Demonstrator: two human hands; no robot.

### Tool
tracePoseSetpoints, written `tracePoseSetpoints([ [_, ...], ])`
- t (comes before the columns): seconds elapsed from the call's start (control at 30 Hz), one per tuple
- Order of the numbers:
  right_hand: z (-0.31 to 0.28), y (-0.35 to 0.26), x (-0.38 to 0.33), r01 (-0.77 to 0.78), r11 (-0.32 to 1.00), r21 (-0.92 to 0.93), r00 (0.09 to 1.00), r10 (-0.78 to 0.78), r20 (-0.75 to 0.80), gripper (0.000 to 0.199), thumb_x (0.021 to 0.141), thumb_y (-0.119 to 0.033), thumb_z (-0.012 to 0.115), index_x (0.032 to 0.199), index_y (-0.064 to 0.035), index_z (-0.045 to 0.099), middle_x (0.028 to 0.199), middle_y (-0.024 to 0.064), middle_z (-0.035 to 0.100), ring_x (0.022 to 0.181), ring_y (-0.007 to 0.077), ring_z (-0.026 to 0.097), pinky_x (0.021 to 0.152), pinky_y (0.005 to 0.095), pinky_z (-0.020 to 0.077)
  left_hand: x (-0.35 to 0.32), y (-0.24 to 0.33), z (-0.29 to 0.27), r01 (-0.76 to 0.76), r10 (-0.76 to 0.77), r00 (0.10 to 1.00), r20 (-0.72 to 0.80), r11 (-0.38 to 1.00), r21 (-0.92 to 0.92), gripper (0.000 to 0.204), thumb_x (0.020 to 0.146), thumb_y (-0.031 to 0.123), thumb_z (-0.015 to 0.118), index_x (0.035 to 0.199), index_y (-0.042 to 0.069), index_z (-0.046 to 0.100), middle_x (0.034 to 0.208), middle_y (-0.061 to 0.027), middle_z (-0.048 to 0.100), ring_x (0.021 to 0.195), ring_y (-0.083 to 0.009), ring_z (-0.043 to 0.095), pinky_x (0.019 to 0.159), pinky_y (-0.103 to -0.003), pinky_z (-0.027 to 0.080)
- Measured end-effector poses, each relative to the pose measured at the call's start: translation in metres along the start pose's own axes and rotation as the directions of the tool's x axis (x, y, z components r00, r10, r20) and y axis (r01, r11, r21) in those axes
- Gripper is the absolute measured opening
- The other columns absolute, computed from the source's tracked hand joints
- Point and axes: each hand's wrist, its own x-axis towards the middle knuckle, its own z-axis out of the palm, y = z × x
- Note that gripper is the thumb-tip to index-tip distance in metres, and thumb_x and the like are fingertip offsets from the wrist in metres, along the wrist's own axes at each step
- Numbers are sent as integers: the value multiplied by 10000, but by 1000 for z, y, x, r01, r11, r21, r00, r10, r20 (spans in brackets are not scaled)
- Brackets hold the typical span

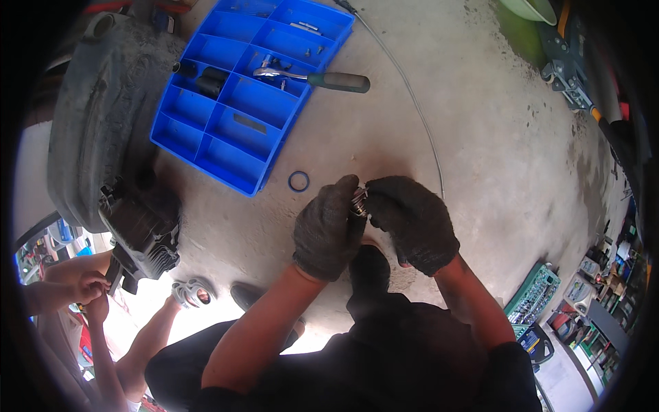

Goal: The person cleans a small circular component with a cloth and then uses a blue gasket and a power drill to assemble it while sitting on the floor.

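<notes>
Above the floor [494,137], my feed shows a small ribbed metal part [359,201], its long axis unclear to me. It lies between left hand [328,230] and right hand [415,223], equally near, fingers of both pinching it. Leftward, I see a blue ring [298,181] near the blue tray's [233,161] near corner.

Between the gloved left fingers [349,187] and right fingers [381,198] sits a small shiny metal part [359,201], held from both sides. On the concrete floor [508,185], a blue ring [298,190] lies near the left fingers. Beyond them, up and to the left, is a blue divided tray [231,164], a ratchet [338,82] jutting over its edge. A thin cable [412,94] ends close beside the right hand's fingers. Well left of the fingers stands a black finned part [147,233]; a green case [533,295] lies well to their lower right.
</notes>
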Motion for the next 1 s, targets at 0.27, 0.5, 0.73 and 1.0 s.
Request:
tracePoseSetpoints([
  [0.27,6,-8,-5,180,984,10,980,-178,-90,226,917,-84,660,1138,-44,684,1021,87,706,912,190,687,815,313,535,31,27,-32,-77,68,996,-51,974,-214,486,785,-40,687,1252,13,564,1174,-190,602,1059,-358,619,911,-400,511],
  [0.5,1,-26,-1,257,960,-109,962,-265,-67,227,906,-59,658,1132,-60,685,998,117,701,881,227,699,769,325,542,42,37,-53,-109,105,994,-38,985,-137,433,812,-26,707,1228,38,602,1179,-170,618,1051,-356,628,890,-389,519],
  [0.73,-6,-25,2,387,888,-248,903,-419,-93,213,893,-59,668,1106,-48,682,909,108,698,792,222,704,687,344,551,47,37,-54,74,-69,997,29,955,-286,436,834,12,742,1248,46,610,1185,-141,652,1064,-256,661,909,-346,529],
  [1.0,-11,-33,-1,172,985,-27,985,-172,5,192,910,-74,660,1097,-33,679,929,119,703,816,227,706,691,334,548,50,36,-64,270,-211,959,191,886,-377,436,818,44,782,1232,39,645,1099,-119,690,1016,-213,680,880,-314,548],
])
